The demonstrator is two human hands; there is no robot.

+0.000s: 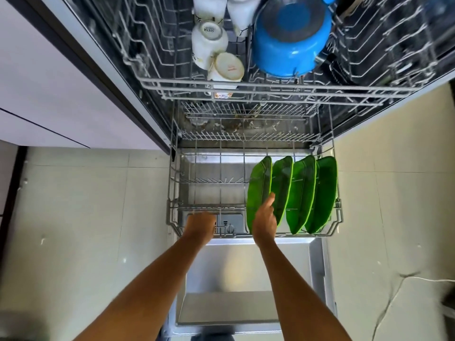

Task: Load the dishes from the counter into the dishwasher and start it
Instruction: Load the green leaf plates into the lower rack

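Both my arms reach straight out and down over the open dishwasher door (246, 279). My right hand (264, 219) is turned edge-up, thumb on top, with the fingers reaching in among the green plates (293, 193); the thumb lies against the rim of the leftmost plate (258, 193), but the fingers are hidden behind it, so I cannot tell whether they are gripping it or just resting there. My left hand (200, 226) is at the front rail of the lower rack (177, 210), knuckles up and fingers curled downward (it is a little blurred, and I cannot tell if it has hold of the wire or not).

Four green plates stand on edge side by side in the right half of the lower rack, leaning slightly. The left half of that rack shows only bare wire prongs. Above, the upper rack (246, 83) is pulled out, holding white mugs (209, 43) upside down on the left and a blue pot (290, 38), bottom up, beside them. Pale floor tiles (86, 217) lie either side of the door.
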